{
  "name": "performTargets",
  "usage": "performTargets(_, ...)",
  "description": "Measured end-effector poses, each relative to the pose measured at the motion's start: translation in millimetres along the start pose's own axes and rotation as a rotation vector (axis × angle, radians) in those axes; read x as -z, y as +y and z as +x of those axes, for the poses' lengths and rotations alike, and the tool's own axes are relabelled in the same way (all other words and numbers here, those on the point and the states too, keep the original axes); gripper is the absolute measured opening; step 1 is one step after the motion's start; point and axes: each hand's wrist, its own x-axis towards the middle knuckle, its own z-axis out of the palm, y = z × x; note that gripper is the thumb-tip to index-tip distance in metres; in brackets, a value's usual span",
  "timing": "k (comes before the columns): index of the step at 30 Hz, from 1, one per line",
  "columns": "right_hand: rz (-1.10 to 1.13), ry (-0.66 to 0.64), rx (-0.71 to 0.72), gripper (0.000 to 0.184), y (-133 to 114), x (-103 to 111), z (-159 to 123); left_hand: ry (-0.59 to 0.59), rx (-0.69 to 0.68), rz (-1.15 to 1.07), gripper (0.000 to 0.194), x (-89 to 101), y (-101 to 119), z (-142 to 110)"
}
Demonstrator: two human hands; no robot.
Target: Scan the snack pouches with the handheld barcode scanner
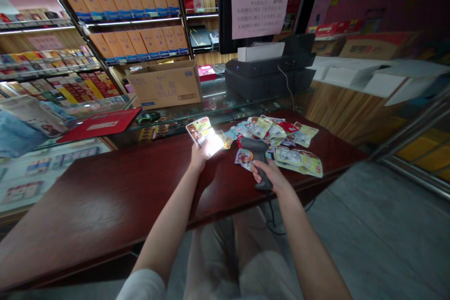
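In my left hand [198,155] is a snack packet [198,130], held up above the table with its printed face showing. A bright white light from the scanner falls on the packet's lower right part. My right hand [267,174] wraps round the grip of a dark grey barcode scanner [256,148], its head turned toward that packet. Behind and beside the scanner lies a loose pile of snack packets [260,127] in green, red and blue. A purple packet [242,157] lies partly under the scanner, and a pale green packet [298,159] rests to its right.
The dark red wooden table [105,197] spans the front. Behind it, a glass counter [214,96] bears a cardboard box [165,85], a black register machine [267,75] and a computer mouse [148,117]. A red folder [101,124] lies at left. The scanner's cable [271,211] hangs over the table edge.
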Motion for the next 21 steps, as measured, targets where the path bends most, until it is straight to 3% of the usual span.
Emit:
performTargets(4, -0.011, -0.001, 0.004, 0.039, -2, -2, -2, -0.019, -0.035, 0.031, 0.061, -1.3, 2, -1)
performTargets(9, 0.002, 0.016, 0.012, 0.036, 0, -2, -2, 0.095, -0.023, 0.137, 0.052, 9.6, 3, 7)
performTargets(16, 0.032, 0.003, 0.036, 0.033, -1, 1, 4, 0.238, -0.050, 0.754, 0.043, 52.3, 35, 25)
performTargets(21, 0.097, -0.077, 0.038, 0.031, -18, -3, 24, 0.267, 0.176, 1.126, 0.048, 90.6, 65, 31)
